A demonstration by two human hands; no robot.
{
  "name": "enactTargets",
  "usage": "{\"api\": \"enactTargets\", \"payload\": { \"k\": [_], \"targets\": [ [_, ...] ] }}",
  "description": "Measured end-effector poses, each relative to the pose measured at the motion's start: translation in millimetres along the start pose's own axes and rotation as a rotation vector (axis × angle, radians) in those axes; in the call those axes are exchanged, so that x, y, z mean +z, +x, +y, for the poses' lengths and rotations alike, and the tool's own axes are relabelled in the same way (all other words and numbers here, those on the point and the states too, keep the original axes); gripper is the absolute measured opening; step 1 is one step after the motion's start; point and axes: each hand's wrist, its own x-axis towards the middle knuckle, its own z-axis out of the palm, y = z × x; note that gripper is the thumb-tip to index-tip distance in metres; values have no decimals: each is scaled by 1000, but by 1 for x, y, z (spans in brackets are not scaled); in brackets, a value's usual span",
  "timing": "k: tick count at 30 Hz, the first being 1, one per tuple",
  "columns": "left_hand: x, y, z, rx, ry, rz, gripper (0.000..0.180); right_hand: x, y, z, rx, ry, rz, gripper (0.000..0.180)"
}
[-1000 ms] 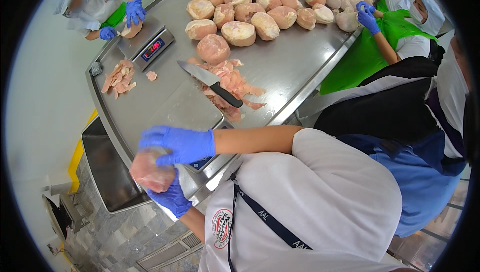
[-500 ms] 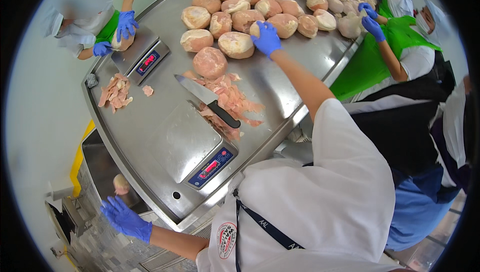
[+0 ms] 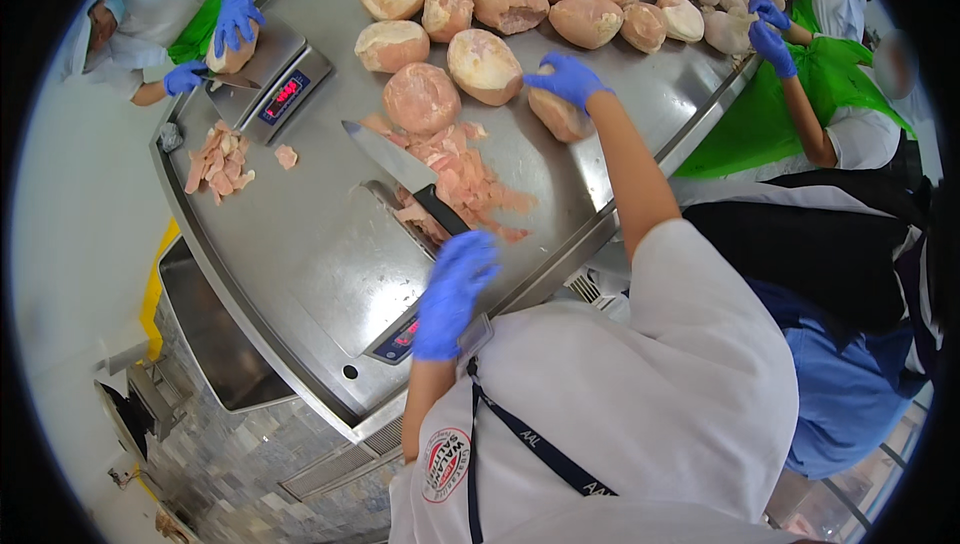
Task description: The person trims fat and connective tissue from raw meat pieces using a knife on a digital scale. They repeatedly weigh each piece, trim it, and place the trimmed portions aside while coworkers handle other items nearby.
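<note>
My right hand (image 3: 568, 81), in a blue glove, is closed over the upper side of a pale pink meat lump (image 3: 558, 118) on the steel table; its fingertips are partly hidden. Nearer to me, my gloved left hand (image 3: 455, 294) is smeared by motion. It is by the black handle of a large knife (image 3: 392, 156) and covers part of a steel scale's display. Whether it touches the handle cannot be told. The blade lies against a pile of meat trimmings (image 3: 465, 179), beside a round meat lump (image 3: 421, 99). The scale's flat plate (image 3: 340, 254) lies left of the knife.
Many meat lumps (image 3: 511, 6) cover the table's far side. At far left a co-worker holds a knife and a lump on another scale (image 3: 285, 94), near more trimmings (image 3: 218, 162). Gloved co-workers stand at right. A steel bin (image 3: 215, 329) sits below the table's left edge.
My left hand has swung from over the bin to the knife handle. My right hand has drawn a meat lump toward me from the group. The lump seen at the bin is no longer visible.
</note>
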Motion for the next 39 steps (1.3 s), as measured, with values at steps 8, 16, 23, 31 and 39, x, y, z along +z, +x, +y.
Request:
{"api": "enactTargets", "payload": {
  "k": [8,16,23,31,39],
  "targets": [
    [61,70,-84,-387,-427,-95,81,60,-113,23,96,684,-434,55],
    [44,34,-46,134,21,70,115,66,-207,-28,5,1559,-606,61],
    [-23,-42,17,546,217,302,117,66,-235,-164,-385,1247,-563,55],
    [-100,-101,-1,717,1521,800,97,162,-159,-138,-458,-43,-32,85],
    [-97,-110,-15,647,1321,832,91,146,-155,-94,-345,28,-125,90]
  ]
}}
